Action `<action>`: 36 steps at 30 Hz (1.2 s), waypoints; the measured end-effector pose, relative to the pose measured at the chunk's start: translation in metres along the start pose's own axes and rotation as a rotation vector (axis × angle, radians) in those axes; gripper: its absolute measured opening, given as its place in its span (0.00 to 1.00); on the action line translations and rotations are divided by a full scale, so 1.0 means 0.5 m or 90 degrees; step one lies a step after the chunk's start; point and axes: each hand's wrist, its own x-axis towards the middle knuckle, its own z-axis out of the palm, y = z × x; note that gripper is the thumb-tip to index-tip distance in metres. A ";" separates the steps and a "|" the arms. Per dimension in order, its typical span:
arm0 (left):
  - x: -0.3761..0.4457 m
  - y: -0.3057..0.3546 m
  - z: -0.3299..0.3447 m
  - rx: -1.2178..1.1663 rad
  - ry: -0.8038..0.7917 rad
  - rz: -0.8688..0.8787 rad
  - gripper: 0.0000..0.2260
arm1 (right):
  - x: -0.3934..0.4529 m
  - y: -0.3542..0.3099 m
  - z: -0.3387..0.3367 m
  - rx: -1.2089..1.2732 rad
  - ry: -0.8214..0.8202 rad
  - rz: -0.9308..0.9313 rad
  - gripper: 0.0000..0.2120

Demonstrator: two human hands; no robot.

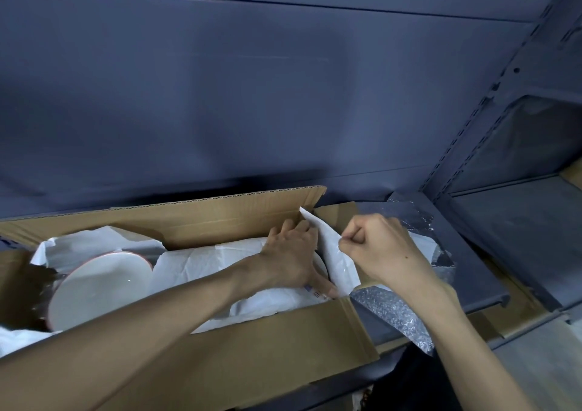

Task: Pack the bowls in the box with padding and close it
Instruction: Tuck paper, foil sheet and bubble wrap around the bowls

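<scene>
Two hands in view, both at the right end of one open cardboard box (267,344). One bowl (100,287) clearly visible: white, glossy, thin red rim, tilted on its side in the left part of the box. A second pale curved edge shows under the left hand (291,257); cannot tell if it is another bowl. White paper padding (201,264): several crumpled sheets, one behind the bowl, one spread across the middle of the box, one more at the lower left edge of the view. One sheet of bubble wrap (396,316) hangs over the right end of the box and down past the shelf's front edge.

Surface: the box sits on a grey-blue metal shelf (485,272), pushed toward its back edge. Grey-blue back panel fills the upper view; a perforated upright post (466,133) stands at the right, with further shelf levels beyond it. Light is dim.

Box: brown corrugated, flaps up, the far flap standing against the back panel, the near flap folded toward the camera.

Left hand: fingers spread, palm down, pressing flat on the paper inside the box's right end. Right hand (382,246): closed to a fist, thumb and fingers pinched on the raised corner of a paper sheet (330,250) at the box's right wall.
</scene>
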 end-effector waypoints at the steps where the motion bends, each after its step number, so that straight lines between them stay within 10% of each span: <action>1: 0.000 -0.001 -0.001 0.000 -0.007 0.001 0.42 | 0.001 0.001 0.001 0.005 -0.002 0.000 0.08; 23: 0.010 -0.016 0.004 0.021 0.017 0.017 0.42 | -0.001 0.051 -0.013 0.140 0.055 -0.009 0.15; 29: 0.003 -0.021 -0.060 -0.061 0.004 -0.054 0.22 | 0.021 0.199 -0.051 0.028 0.141 0.143 0.03; 36: -0.054 0.029 -0.126 -0.095 0.016 0.001 0.12 | 0.023 0.303 0.022 -0.042 -0.024 0.328 0.40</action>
